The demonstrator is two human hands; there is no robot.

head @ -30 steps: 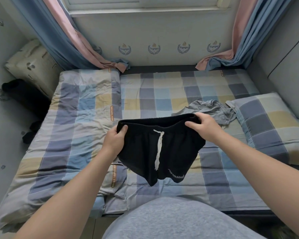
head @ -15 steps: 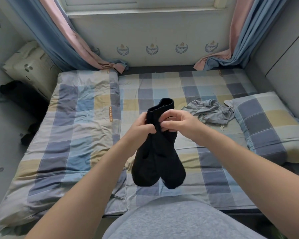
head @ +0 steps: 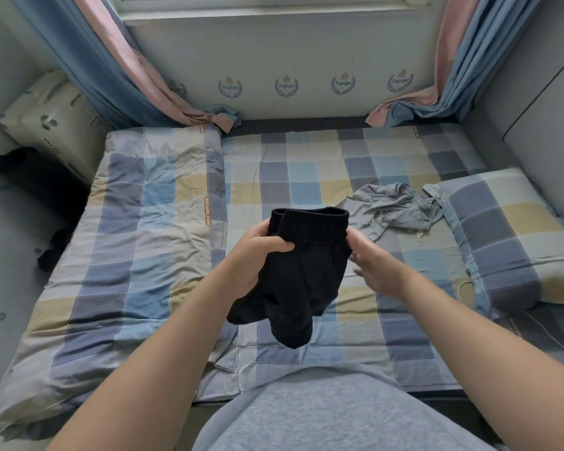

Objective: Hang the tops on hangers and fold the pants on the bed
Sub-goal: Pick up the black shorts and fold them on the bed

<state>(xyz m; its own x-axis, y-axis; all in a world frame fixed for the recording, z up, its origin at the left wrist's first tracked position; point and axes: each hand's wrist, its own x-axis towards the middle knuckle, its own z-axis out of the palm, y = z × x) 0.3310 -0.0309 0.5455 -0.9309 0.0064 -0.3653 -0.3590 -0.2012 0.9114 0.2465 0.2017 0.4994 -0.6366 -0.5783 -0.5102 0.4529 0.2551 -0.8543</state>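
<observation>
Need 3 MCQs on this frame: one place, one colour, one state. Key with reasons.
1. Where does the grey garment lie?
A) on the bed beside the checked pillow
B) on the windowsill
C) on the floor

2. What colour are the shorts being held up?
A) white
B) black
C) red

3. How is the left hand?
A) flat on the bed
B) gripping the shorts
C) hanging idle

Key:
1 A, it lies crumpled on the sheet by the pillow.
2 B, the fabric is black all over.
3 B, its fingers curl round the shorts below the waistband, while the right hand is open beside them.
</observation>
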